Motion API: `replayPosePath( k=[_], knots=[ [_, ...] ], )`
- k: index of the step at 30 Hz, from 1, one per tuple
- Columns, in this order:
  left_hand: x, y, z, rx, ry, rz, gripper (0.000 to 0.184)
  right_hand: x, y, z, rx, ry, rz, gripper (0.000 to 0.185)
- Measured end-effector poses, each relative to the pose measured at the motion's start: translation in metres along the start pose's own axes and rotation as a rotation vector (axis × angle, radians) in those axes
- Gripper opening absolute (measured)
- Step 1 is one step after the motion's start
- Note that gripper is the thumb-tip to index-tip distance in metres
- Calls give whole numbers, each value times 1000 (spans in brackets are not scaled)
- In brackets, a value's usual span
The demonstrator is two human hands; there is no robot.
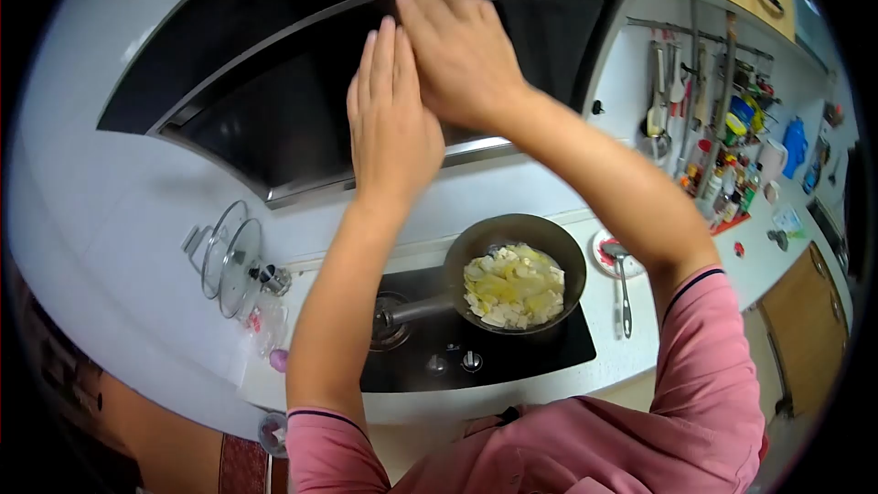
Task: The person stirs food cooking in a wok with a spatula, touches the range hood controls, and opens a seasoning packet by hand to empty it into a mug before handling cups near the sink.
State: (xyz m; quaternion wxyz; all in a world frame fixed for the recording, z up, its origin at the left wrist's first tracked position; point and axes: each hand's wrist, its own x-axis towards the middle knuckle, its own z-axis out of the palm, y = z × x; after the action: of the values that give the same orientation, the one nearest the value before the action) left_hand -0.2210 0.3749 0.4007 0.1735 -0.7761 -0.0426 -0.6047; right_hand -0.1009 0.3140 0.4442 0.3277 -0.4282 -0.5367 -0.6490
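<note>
Both hands are raised in front of the dark range hood (pixel 302 82). My left hand (pixel 393 119) has its fingers stretched out and pointing up, with nothing in it. Beside and partly touching it, my right hand (pixel 462 55) is also flat with its fingers extended, slightly blurred, and holds nothing. Below them, a deep dark pan (pixel 572 265) stands on the right side of the black gas stove (pixel 540 357). Pale white and yellowish pieces of food (pixel 512 285) lie in the pan, whose handle points left over the other burner.
A spatula (pixel 626 297) rests on a small plate (pixel 599 254) right of the pan. Glass lids (pixel 240 265) hang on the left wall. Utensils (pixel 677 82) hang at the right, above several bottles (pixel 727 187). Two stove knobs (pixel 471 361) face me.
</note>
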Motion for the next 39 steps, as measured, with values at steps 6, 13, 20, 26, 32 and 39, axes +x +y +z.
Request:
replayPosePath(
  k=[6, 13, 20, 26, 32, 39],
  knots=[
    [-92, 70, 2, -370, -106, -92, 65, -98, -61, -81, 216, -156, 210, 60],
    [-203, 172, 20, -745, -435, -290, 69, -229, -109, -188, 190, -507, 658, 68],
    [-247, 264, 21, -923, -625, -359, 63, -297, -114, -264, 173, -553, 898, 63],
    [-228, 357, 42, -930, -638, -254, 62, -331, -67, -339, 142, -460, 1011, 58],
    [-194, 514, 83, -1224, -712, -211, 62, -384, 13, -466, -12, -480, 1100, 56],
    [-173, 681, 112, -1380, -638, -95, 60, -416, 91, -611, -224, -515, 1160, 56]
  ],
)
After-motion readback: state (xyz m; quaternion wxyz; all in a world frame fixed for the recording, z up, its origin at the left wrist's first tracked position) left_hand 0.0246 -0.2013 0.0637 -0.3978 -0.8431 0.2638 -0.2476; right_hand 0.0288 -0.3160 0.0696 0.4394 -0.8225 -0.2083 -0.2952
